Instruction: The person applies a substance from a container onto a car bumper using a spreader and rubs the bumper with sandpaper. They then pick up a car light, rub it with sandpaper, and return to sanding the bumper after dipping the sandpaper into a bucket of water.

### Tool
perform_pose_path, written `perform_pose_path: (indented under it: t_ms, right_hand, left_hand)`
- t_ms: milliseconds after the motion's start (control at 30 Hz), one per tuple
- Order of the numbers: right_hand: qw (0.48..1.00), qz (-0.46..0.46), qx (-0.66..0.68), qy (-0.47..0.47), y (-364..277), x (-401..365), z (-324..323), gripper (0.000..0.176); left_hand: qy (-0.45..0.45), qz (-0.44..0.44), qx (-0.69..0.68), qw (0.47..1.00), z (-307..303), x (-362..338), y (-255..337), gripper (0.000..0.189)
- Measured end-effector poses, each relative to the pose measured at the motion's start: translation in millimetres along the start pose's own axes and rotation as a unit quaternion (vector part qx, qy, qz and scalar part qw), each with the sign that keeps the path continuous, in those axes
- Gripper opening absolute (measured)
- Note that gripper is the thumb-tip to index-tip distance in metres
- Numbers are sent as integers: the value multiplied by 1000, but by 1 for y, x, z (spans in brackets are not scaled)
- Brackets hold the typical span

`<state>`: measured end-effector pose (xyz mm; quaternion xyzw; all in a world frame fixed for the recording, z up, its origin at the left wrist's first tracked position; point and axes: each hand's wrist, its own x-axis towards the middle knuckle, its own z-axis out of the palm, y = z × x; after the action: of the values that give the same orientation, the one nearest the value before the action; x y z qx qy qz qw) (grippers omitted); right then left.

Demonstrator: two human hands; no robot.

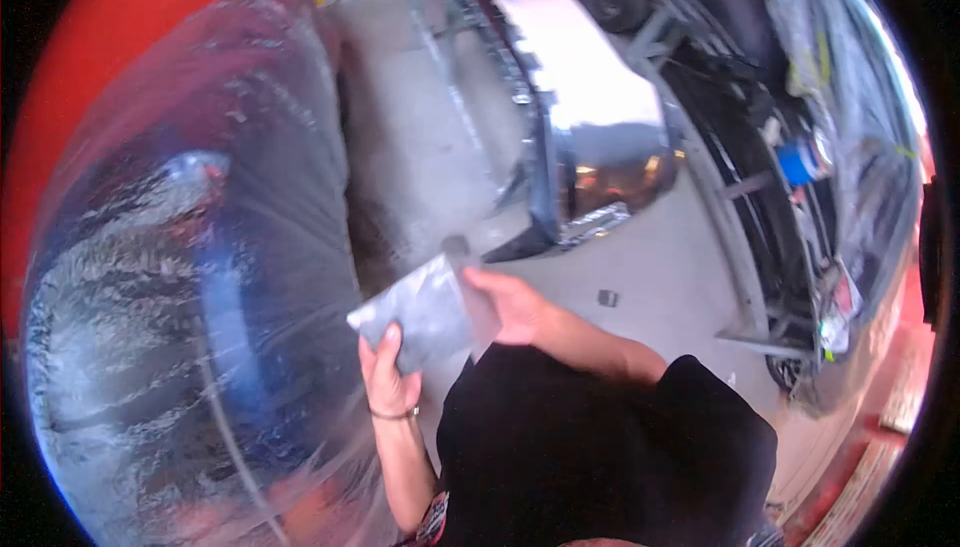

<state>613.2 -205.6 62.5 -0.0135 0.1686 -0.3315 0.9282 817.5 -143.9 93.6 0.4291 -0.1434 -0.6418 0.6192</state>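
A flat grey sheet (415, 309), paper-like with a pale upper edge, is held in front of my body. My left hand (388, 375) grips its lower left part, thumb lying on the face and the other fingers mostly hidden behind. At the right side, my right hand (508, 307) holds the sheet where a darker flap (480, 312) hangs, perhaps a fold. The sheet's exact material cannot be made out. To the left of my hands stands a car body covered in clear plastic film (270, 277).
A glossy dark car panel (600, 137) stands ahead, reflecting light. On the right are a metal rack (735, 187), a blue-and-white container (800, 163) and draped plastic sheeting (865, 167). A small dark object (608, 298) lies on the grey floor (660, 257).
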Motion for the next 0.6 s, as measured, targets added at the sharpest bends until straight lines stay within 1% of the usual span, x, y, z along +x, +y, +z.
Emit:
perform_pose_path:
  t_ms: [33,67,133,167,200,233,267,333,367,400,433,467,500,533,567,600]
  right_hand:
    - [1000,-20,23,6,-14,19,2,43]
    - [998,-31,33,43,-28,40,-3,43]
    - [997,-53,36,51,-63,77,-15,38]
    - [995,-74,39,48,-80,97,-15,38]
    - [993,-63,67,74,-96,114,-13,35]
    - [988,-58,103,102,-108,122,-11,33]
    - [984,-96,108,106,-121,129,-8,33]
    - [993,-86,77,-38,-146,136,-6,34]
    - [988,-125,82,-21,-155,137,-1,34]
    - [985,-149,89,20,-168,136,9,33]
    - [978,-174,94,58,-181,131,18,34]
    - [971,-217,85,52,-190,122,23,34]
    - [963,-247,76,78,-203,113,26,35]
    - [954,-273,69,103,-211,102,31,35]
    - [944,-306,69,108,-219,91,39,35]
    - [913,-351,63,198,-224,81,48,36]
  left_hand:
    - [0,8,6,1000,4,26,12,39]
    - [3,19,11,1000,2,49,24,39]
    - [-58,61,104,991,12,108,50,44]
    - [-58,81,131,986,22,135,63,45]
    - [-32,88,132,987,34,161,74,46]
    - [-57,102,140,983,51,185,83,44]
    - [-86,118,140,979,67,212,92,42]
    - [-122,76,100,985,91,268,97,40]
    - [-171,71,96,978,104,295,93,40]
    - [-221,70,111,966,126,317,88,40]
    - [-239,53,136,960,155,327,85,40]
    - [-259,41,160,951,181,334,80,40]
    - [-299,23,153,942,197,350,70,40]
    - [-336,22,260,905,205,363,63,39]
    - [-366,33,364,856,219,375,57,38]
    - [-431,-9,367,824,247,370,62,32]
